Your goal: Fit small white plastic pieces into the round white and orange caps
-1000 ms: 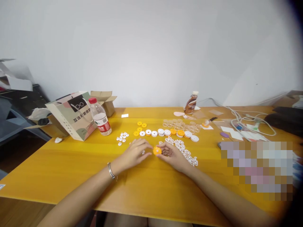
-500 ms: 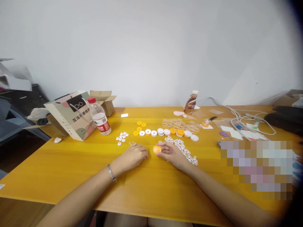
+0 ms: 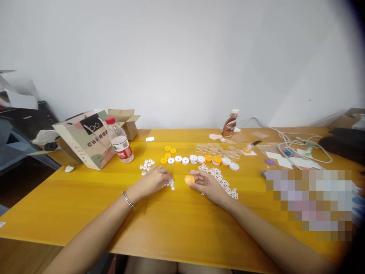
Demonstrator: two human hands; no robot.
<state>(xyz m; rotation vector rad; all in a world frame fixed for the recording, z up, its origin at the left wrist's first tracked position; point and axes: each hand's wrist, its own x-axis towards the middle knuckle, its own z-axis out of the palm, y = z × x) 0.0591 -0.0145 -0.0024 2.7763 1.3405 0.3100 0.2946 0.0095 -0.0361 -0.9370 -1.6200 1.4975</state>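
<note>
My right hand [image 3: 207,184] rests on the yellow table [image 3: 85,205] and holds an orange disc [image 3: 189,179] at its fingertips. My left hand [image 3: 152,180], with a bracelet on the wrist, lies to the left of the disc, fingers curled over a small heap of white pieces [image 3: 170,184]. What those fingers grip, if anything, is hidden. A row of orange and white discs [image 3: 199,160] lies just beyond both hands. White lattice-like parts [image 3: 224,182] lie by my right hand.
A water bottle [image 3: 119,141], a paper bag [image 3: 85,137] and a cardboard box [image 3: 127,120] stand at the left. More small white pieces [image 3: 146,165], clear rings [image 3: 219,149], a brown bottle [image 3: 229,124] and white cables [image 3: 299,146] lie farther back and right.
My left hand has drawn away leftward from the orange disc and now sits over the small white pieces. My right hand keeps the disc nearly still.
</note>
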